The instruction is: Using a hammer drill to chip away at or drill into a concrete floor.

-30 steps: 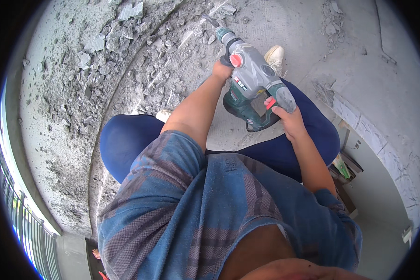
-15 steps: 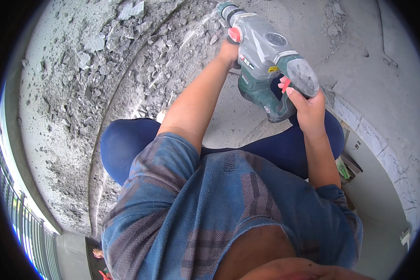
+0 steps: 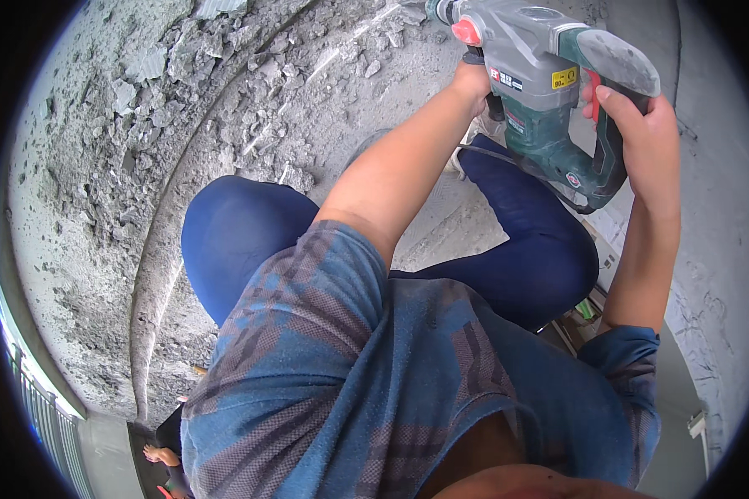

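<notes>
A dusty green and grey rotary hammer drill (image 3: 533, 91) is held out in front of me at the upper right, its front end pointing to the upper left. My left hand (image 3: 473, 86) is closed round the dark side handle below the red knob. At the rear, my right hand (image 3: 641, 133) wraps the main grip, with fingers at the red trigger. The tip of the tool is cut off by the upper edge, so what it touches is hidden. My bent knees in blue trousers (image 3: 524, 266) lie under the drill.
Broken concrete rubble (image 3: 183, 75) covers the grey surface on the left, crossed by a curved dark line. A railing (image 3: 50, 424) stands at the lower left, near another person's hand (image 3: 154, 454). Shelved items (image 3: 587, 310) show beyond my right knee.
Both hands have carried the drill to the right and slightly upward. My right arm reaches farther out, and more of the other person shows at the lower left.
</notes>
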`<state>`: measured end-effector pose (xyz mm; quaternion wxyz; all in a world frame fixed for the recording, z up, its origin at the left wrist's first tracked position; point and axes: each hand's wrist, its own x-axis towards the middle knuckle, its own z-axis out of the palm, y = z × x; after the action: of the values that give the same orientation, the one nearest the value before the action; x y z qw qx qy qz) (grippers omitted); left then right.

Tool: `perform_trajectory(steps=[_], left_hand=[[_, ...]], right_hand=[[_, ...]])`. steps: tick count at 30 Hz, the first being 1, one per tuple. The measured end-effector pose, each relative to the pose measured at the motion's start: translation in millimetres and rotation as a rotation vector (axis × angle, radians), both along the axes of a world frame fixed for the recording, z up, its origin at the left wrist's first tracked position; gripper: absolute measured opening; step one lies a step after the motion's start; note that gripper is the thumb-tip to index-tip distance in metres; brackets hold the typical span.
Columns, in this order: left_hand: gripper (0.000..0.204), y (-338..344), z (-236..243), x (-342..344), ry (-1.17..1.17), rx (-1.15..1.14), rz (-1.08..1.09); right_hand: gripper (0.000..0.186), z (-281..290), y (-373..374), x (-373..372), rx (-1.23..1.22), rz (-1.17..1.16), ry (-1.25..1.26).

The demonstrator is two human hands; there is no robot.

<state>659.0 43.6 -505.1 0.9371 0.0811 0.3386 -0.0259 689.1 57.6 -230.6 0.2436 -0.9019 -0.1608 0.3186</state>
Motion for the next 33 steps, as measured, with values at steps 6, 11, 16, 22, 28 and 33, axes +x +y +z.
perform_trajectory(steps=[6, 11, 16, 22, 28, 33], left_hand=[[0.017, 4, -5, 31, -0.119, -0.176, 0.240], [0.015, 17, -11, 54, -0.031, -0.072, 0.187], [0.015, 27, -24, 68, 0.024, -0.105, 0.195], [0.014, 33, -21, 80, 0.062, -0.082, 0.196], [0.017, 5, -31, 86, 0.146, 0.005, 0.241], [0.021, -29, -23, 85, 0.129, 0.159, 0.048]], right_hand=[[0.017, -2, 80, 1, -0.111, 0.275, -0.151], [0.018, -2, 131, 22, -0.093, 0.466, -0.159], [0.024, -14, 152, 48, -0.146, 0.436, -0.115], [0.023, -21, 146, 86, -0.069, 0.406, -0.038], [0.019, -16, 107, 101, -0.071, 0.387, 0.074], [0.025, -29, -30, 151, -0.156, 0.192, 0.103]])
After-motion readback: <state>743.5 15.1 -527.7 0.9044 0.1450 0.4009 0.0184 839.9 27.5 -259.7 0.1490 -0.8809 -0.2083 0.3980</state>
